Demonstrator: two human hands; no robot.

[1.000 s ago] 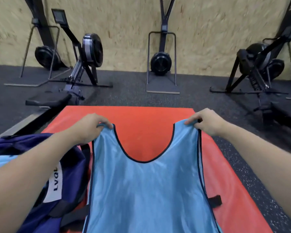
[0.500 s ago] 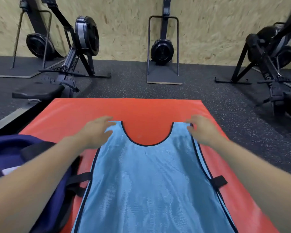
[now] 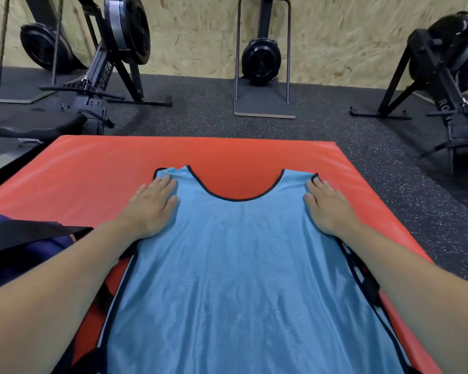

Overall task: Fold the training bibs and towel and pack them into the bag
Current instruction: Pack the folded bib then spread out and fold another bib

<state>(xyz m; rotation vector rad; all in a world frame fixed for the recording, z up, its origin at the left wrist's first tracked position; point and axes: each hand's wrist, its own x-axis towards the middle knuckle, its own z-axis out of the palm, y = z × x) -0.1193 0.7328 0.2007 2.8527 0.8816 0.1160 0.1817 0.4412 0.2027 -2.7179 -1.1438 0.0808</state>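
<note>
Since a second ago both hands have let go of the shoulder straps and are now pressing flat, fingers straight. Nearest, the thin light-blue mesh training bib with dark trim [image 3: 243,279] is lying spread on the orange padded mat [image 3: 97,168]; it looks light, limp and slippery, best pinched at its corners. Left hand [image 3: 150,205] and right hand [image 3: 328,206] are resting on its shoulders. The navy fabric bag [image 3: 19,255] is sitting at left

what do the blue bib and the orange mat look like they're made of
Blue bib: thin synthetic mesh, likely polyester; fine grid texture, soft sheen, dark binding at the edges.
Orange mat: probably foam under a smooth vinyl-like cover; even surface, slight gloss, rounded edge.
</note>
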